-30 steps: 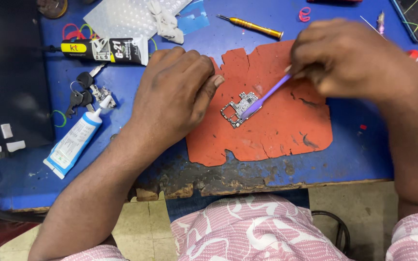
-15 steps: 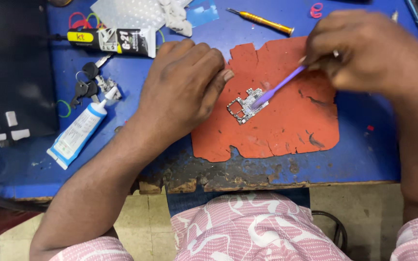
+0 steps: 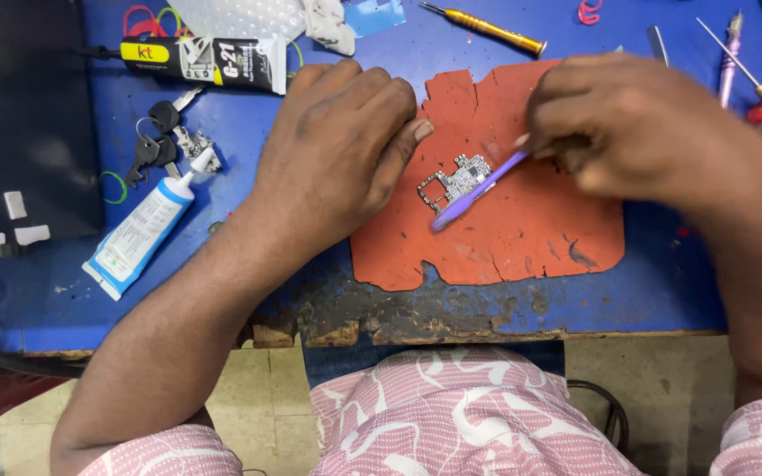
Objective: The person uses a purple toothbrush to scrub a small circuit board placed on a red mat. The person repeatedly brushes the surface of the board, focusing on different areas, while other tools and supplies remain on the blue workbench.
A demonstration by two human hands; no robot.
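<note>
A small silver circuit board (image 3: 457,181) lies on an orange-red mat (image 3: 522,238) on the blue table. My left hand (image 3: 341,145) rests palm down at the mat's left edge, fingertips close beside the board. My right hand (image 3: 628,123) grips a purple brush (image 3: 478,189) by its handle; the brush tip lies on the board's lower left part. Whether the left fingertips touch the board is not clear.
A white and blue glue tube (image 3: 138,234) and a bunch of keys (image 3: 156,141) lie left. A black glue tube (image 3: 205,60), a yellow screwdriver (image 3: 487,28) and a clear plastic sheet (image 3: 240,16) lie at the back. The table's front edge (image 3: 451,330) is worn.
The brush tip has slid across the board toward its lower left. Both hands stay at the mat; the view has shifted slightly.
</note>
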